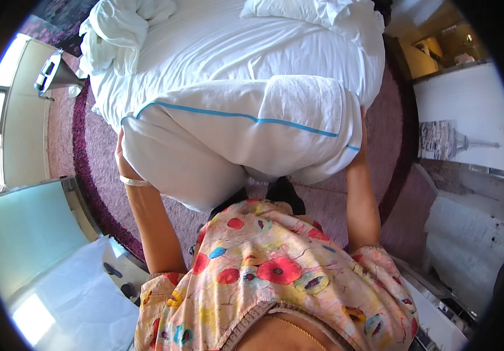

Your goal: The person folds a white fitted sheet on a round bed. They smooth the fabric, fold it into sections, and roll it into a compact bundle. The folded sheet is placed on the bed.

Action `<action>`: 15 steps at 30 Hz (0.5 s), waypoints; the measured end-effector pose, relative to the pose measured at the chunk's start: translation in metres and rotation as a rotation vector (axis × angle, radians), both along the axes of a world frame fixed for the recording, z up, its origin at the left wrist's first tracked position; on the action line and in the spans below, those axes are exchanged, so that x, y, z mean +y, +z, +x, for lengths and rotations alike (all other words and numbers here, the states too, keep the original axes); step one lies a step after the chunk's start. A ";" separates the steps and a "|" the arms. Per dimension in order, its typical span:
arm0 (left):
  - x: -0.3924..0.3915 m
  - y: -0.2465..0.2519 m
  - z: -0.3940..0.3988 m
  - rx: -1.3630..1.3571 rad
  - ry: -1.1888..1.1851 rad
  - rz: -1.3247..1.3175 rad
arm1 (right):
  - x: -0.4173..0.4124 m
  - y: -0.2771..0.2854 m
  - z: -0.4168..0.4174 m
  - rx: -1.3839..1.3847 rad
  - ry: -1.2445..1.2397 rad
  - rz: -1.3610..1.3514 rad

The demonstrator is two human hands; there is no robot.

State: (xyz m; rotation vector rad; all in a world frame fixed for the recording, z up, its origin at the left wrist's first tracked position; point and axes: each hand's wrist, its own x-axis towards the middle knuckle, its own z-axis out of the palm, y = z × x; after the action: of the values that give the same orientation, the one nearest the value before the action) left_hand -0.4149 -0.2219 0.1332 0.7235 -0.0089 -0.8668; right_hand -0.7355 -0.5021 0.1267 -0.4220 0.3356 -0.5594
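A bulky folded white duvet (217,136) with blue piping hangs in front of me at the near end of the bed. My left hand (119,142) holds its left side, the fingers mostly hidden by the cloth. At the opposite side, my right hand (363,125) grips the duvet's right edge, and its fingertips are also out of sight. One corner of the cloth is turned over on top, towards the right. Beyond it lies the bed, covered with a wrinkled white sheet (217,52).
A white pillow (287,11) rests at the bed's far right, and bunched white cloth (114,35) sits at the far left. Pinkish-purple carpet (103,153) surrounds the bed. A small side table (61,74) stands left, and a panel with a tower picture (458,140) is on the right.
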 end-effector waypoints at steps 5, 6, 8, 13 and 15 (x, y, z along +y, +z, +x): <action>-0.018 -0.020 0.003 0.271 -0.135 0.081 | -0.010 -0.084 0.016 0.688 0.263 -0.243; -0.015 -0.021 0.007 0.270 -0.106 0.114 | -0.008 -0.076 0.033 0.720 0.285 -0.265; -0.010 -0.022 0.013 0.270 -0.051 0.178 | -0.016 -0.071 0.048 0.862 0.180 -0.313; 0.013 0.019 0.034 0.155 -0.187 0.354 | -0.079 -0.025 0.037 0.721 0.004 -0.339; -0.005 0.041 0.042 0.075 -0.218 0.355 | -0.110 -0.011 0.044 0.697 0.085 -0.398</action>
State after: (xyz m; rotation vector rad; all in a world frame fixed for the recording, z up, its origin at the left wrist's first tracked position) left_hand -0.3727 -0.2272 0.1741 1.0344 0.1378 -1.1183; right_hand -0.6910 -0.6122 0.1153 -1.0159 0.8752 -0.3789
